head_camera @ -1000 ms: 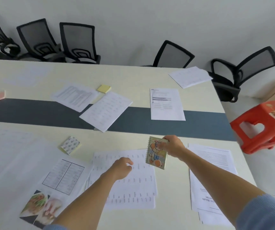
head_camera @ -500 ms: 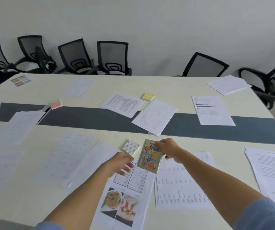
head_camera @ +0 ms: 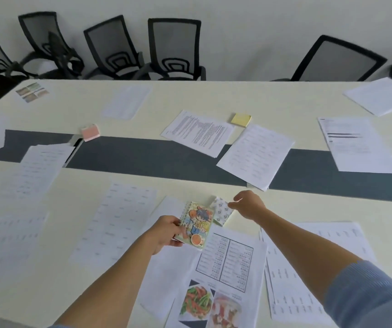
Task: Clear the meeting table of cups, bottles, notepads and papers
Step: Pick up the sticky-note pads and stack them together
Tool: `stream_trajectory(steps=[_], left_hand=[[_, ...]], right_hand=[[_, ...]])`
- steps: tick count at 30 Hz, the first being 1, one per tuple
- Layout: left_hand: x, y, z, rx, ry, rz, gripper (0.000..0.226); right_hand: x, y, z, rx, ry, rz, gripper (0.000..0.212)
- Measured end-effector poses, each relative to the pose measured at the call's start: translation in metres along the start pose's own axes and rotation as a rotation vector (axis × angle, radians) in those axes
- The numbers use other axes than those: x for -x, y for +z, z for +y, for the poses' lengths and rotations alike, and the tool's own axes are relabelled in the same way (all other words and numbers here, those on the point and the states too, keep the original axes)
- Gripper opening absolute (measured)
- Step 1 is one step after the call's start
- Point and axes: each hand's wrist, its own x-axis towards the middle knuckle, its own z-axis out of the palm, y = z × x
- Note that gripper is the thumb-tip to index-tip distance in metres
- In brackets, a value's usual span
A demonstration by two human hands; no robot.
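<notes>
Up front, left grip (head_camera: 166,233) curled round a notebook (head_camera: 198,224) at its spiral edge, over papers (head_camera: 225,259) on the surface (head_camera: 320,209), right grip (head_camera: 247,205) touching a patterned pad (head_camera: 222,210) beside it, whether pinching cannot be told.

One head-worn wide-angle camera looks forward and down from the near long side of the table (head_camera: 320,207), close above the left hand (head_camera: 164,233) and right hand (head_camera: 249,207), across to the chairs (head_camera: 174,48) along the far wall (head_camera: 237,24).
</notes>
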Motion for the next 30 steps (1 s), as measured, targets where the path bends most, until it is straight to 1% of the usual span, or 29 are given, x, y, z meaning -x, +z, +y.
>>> stream_trajectory(steps=[3,5,8,11,14,16,17,19,21,22,23,26,28,30], left_hand=[[-0.022,-0.028,-0.010,0.040,-0.055,0.057,0.022],[-0.032,-0.040,-0.016,0.090,-0.083,0.078,0.027],[-0.042,-0.048,-0.026,0.129,-0.123,0.067,0.028],[-0.051,-0.051,-0.033,0.119,-0.152,0.025,0.027],[-0.059,-0.053,-0.036,0.103,-0.166,-0.005,0.025],[-0.062,-0.056,-0.034,0.081,-0.159,-0.032,0.026],[-0.062,-0.056,-0.032,0.073,-0.160,-0.047,0.026],[-0.060,-0.062,-0.026,0.041,-0.140,-0.093,0.027],[-0.057,-0.068,-0.017,0.013,-0.109,-0.137,0.029],[-0.055,-0.072,-0.013,0.000,-0.093,-0.159,0.030],[-0.053,-0.076,-0.007,-0.014,-0.077,-0.183,0.031],[-0.048,-0.085,0.009,-0.019,-0.036,-0.248,0.035],[-0.044,-0.091,0.022,0.007,-0.017,-0.269,0.034],[-0.038,-0.095,0.033,0.032,-0.006,-0.320,0.034]], right_hand=[[-0.019,0.026,-0.005,0.163,0.000,-0.007,0.074],[-0.024,0.046,-0.008,0.303,-0.015,-0.028,0.090],[-0.021,0.071,-0.009,0.490,-0.033,0.010,0.096],[-0.022,0.081,-0.011,0.502,0.034,0.033,0.097],[-0.018,0.084,-0.012,0.409,0.121,0.096,0.092],[-0.012,0.086,-0.010,0.343,0.164,0.157,0.083],[-0.009,0.086,-0.008,0.297,0.189,0.167,0.076],[-0.001,0.084,-0.009,0.184,0.233,0.185,0.051],[0.008,0.079,-0.012,0.089,0.231,0.207,0.026],[0.012,0.075,-0.017,0.035,0.222,0.218,0.019],[0.017,0.071,-0.023,-0.034,0.216,0.237,0.015],[0.032,0.053,-0.050,-0.312,0.148,0.261,0.013],[0.047,0.040,-0.073,-0.454,0.063,0.218,0.013],[0.065,0.030,-0.093,-0.523,-0.007,0.139,0.021]])
